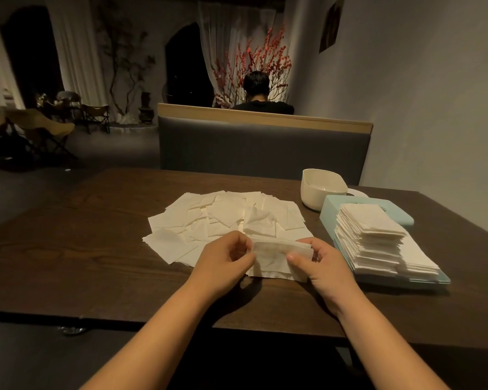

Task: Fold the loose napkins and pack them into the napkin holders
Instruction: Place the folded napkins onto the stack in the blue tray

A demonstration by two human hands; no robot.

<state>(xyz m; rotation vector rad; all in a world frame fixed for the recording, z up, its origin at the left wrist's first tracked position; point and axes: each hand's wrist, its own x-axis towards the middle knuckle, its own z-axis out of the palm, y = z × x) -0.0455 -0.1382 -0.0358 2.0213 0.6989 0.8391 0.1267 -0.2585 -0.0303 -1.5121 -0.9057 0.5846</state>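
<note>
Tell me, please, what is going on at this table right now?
A person is folding paper napkins. The left hand and right hand together pinch one napkin at the near edge of a loose pile of napkins spread on the dark table. To the right, a tall stack of folded napkins sits on a light blue holder. A cream holder behind it looks empty.

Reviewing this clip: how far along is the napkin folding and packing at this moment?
Done: a tall stack of folded napkins sits on the light blue holder at the right. In hand: the left hand and right hand both pinch one napkin, mid-fold. Left: a wide spread of loose napkins on the table, and the cream holder looks empty.
</note>
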